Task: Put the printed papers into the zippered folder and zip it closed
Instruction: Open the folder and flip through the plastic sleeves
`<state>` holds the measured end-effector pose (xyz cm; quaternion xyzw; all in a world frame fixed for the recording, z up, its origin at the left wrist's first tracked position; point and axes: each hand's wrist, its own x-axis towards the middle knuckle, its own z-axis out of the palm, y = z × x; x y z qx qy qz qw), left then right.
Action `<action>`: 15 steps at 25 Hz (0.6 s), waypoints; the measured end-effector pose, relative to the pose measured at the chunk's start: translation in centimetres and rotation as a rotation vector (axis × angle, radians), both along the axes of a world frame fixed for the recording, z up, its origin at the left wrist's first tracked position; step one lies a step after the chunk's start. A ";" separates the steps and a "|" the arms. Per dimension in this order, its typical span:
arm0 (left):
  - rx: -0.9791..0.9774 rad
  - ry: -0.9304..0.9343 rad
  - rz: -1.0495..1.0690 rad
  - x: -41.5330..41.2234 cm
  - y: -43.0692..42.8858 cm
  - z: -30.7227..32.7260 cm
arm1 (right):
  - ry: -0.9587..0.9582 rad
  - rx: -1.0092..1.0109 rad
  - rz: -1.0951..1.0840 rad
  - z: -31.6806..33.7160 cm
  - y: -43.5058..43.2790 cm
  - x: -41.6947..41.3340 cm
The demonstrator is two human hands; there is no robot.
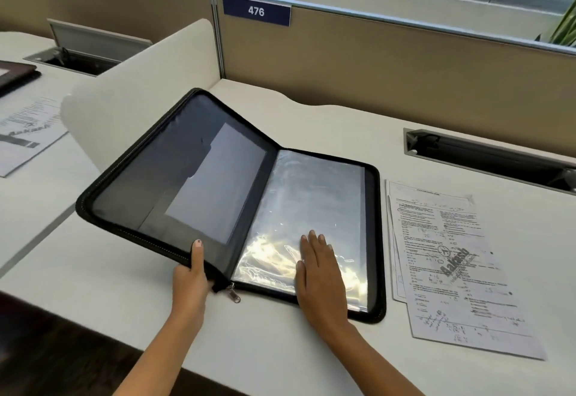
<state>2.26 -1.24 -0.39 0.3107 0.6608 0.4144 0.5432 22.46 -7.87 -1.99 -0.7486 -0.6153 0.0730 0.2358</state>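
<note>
A black zippered folder lies unzipped on the white desk, its left cover lifted off the surface. My left hand grips that cover's near edge, thumb on the inside. Clear plastic sleeves fill the right half, and my right hand rests flat on them, fingers spread. The zipper pull hangs at the spine's near end. The printed papers lie in a loose stack on the desk just right of the folder, untouched.
A cream divider panel stands behind the folder's left cover. A cable slot is sunk into the desk at the back right. More printed sheets and a dark folder lie on the neighbouring desk, left.
</note>
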 end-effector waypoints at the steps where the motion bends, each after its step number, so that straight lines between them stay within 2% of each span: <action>1: -0.021 -0.023 0.012 -0.2 0.2 -0.4 | -0.006 -0.005 0.004 -0.1 0.0 0.0; 5: -0.164 -0.036 -0.018 -2.0 1.6 -0.4 | -0.019 -0.016 0.004 -0.2 0.1 0.0; 12: -0.272 0.507 -0.350 -3.6 3.5 1.0 | 0.016 0.004 0.003 0.0 0.2 0.1; 15: -0.246 0.836 -0.530 -2.8 3.7 2.7 | 0.060 0.004 0.025 0.2 0.1 0.3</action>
